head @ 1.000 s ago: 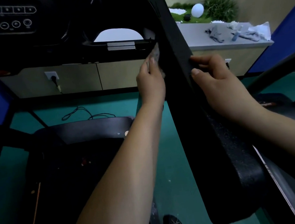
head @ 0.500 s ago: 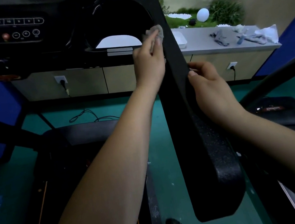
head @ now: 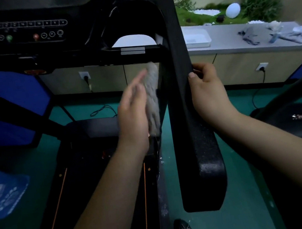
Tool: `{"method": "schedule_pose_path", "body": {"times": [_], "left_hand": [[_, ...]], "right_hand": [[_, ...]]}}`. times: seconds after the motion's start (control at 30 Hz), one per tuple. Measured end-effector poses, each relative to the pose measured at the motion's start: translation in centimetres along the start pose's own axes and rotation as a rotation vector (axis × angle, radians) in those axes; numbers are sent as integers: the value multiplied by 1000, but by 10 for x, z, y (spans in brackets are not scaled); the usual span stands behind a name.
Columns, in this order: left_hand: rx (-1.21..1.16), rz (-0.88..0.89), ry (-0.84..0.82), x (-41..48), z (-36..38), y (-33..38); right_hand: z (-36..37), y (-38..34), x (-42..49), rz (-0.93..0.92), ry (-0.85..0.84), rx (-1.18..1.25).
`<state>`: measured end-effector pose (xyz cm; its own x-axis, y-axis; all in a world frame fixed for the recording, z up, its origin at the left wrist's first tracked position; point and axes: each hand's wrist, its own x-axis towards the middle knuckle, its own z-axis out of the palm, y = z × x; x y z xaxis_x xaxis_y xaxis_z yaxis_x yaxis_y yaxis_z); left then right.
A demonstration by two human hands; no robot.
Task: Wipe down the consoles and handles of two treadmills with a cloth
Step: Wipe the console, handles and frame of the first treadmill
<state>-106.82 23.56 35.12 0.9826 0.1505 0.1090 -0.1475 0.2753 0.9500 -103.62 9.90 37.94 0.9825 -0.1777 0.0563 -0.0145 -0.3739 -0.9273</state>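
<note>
cloth (head: 152, 98) under left hand (head: 132, 115), seemingly against handle (head: 183, 121) | right hand (head: 209, 90) grips handle

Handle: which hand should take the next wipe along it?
Left, most likely. The left hand has the cloth under straight fingers, close beside the handle's inner side. The right hand grips the outer edge and holds no cloth.

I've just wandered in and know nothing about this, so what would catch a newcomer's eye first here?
First, the two bare hands in the middle: the left hand, fingers flat, holds a grey cloth at the inner side of a long black handle, while the right hand grips its outer edge. Next, the console at upper left with green and red buttons, and a white egg-shaped object by the greenery at upper right.
</note>
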Motion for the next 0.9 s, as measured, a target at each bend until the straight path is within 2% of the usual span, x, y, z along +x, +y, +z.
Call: {"method": "schedule_pose_path", "body": {"times": [0.07,0.17,0.37,0.57,0.67,0.73,0.83,0.9], "left_hand": [[121,-12,64,28,16,-2],[303,-50,-5,33,35,-20],[374,-80,-13,-52,24,-13],[199,-285,139,-130,25,15],[127,-212,255,-141,40,29],[318,-101,307,-145,55,27],[843,94,392,-153,75,9],[1064,263,480,-155,77,-13]], "right_hand": [[0,1,2,-9,-7,-1],[1,6,6,-41,-5,-15],[5,12,10,-69,-14,6],[0,9,8,-58,-69,6],[-3,7,5,-65,-63,0],[-2,6,6,-55,-57,-5],[-2,7,5,-28,-56,-14],[-2,7,5,-23,-55,-22]]}}
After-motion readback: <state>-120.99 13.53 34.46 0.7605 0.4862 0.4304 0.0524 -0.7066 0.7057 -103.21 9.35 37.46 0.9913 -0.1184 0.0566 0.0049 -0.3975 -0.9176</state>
